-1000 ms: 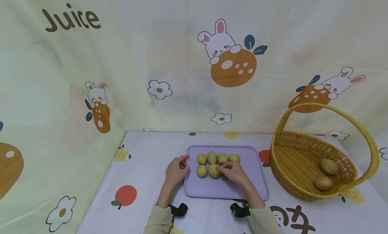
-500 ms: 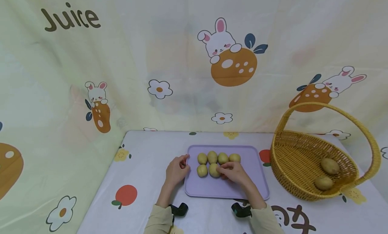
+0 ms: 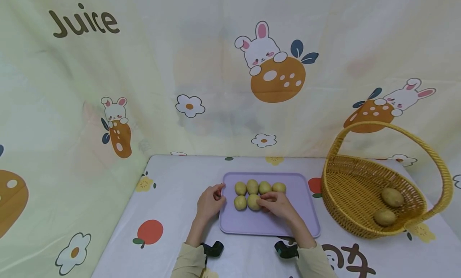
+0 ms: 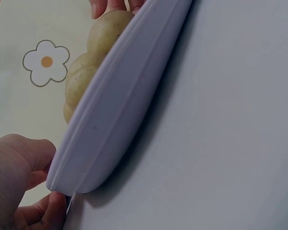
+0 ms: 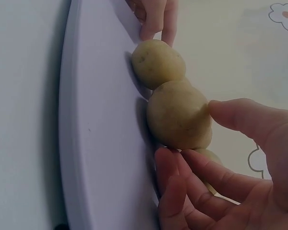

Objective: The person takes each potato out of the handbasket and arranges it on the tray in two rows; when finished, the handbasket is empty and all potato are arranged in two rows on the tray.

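In the head view, a lilac tray (image 3: 245, 226) bears several potatoes in two rows. My left hand (image 3: 209, 202) pinches the tray's left edge; the left wrist view shows the thumb (image 4: 36, 152) at the rim and curled fingers below it. On the tray, my right hand (image 3: 277, 205) holds the right-hand potato (image 3: 253, 202) of the near row between thumb and fingers. That potato (image 5: 176, 115) sits close beside another potato (image 5: 157, 63) in the right wrist view. Behind them, the far row's potatoes (image 3: 265, 188) stand side by side.
A wicker basket (image 3: 345, 220) with a tall arched handle (image 3: 417, 142) stands right of the tray, two potatoes (image 3: 392, 197) lying inside. A patterned cloth (image 3: 173, 182) covers the table, and a printed curtain (image 3: 216, 62) hangs behind it.
The potato in my right hand has shifted very slightly left, toward its neighbour. My left hand stays at the tray's edge.
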### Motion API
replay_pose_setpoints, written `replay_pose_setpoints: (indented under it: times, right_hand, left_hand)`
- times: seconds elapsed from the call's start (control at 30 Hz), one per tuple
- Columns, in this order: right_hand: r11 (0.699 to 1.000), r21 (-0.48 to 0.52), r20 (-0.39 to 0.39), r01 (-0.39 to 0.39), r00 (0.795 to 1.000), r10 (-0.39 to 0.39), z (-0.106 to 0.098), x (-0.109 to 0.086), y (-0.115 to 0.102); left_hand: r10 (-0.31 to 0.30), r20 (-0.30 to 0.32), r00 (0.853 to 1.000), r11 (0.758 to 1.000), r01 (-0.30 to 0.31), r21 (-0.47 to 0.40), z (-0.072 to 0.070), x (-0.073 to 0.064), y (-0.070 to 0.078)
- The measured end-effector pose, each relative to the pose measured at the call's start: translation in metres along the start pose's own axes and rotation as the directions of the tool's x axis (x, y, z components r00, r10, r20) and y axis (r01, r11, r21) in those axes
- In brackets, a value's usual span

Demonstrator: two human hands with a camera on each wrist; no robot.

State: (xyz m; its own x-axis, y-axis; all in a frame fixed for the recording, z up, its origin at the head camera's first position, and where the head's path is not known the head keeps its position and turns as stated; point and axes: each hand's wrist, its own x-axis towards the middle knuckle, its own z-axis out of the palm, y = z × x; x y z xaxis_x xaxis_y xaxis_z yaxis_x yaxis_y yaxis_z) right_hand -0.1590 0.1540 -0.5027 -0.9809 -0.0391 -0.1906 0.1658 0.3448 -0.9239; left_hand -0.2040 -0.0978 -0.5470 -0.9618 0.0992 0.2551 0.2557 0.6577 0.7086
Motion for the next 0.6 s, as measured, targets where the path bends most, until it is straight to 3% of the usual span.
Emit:
replay_pose_setpoints:
  times: [0.4, 0.6]
  right_hand:
    - [0.999, 0.004, 0.042, 0.032, 0.999, -0.032, -0.0064, -0.0014, 0.0020]
    - [1.000, 0.018, 0.026, -0.005, 1.000, 0.004, -0.0055, -0.0004, 0.0033]
  left_hand:
    - [-0.009, 0.005, 1.000, 1.000, 0.009, 0.005, -0.0007, -0.0008, 0.0010]
    - [-0.007, 0.007, 1.000, 1.000, 0.007, 0.002, -0.0014, -0.0004, 0.0026]
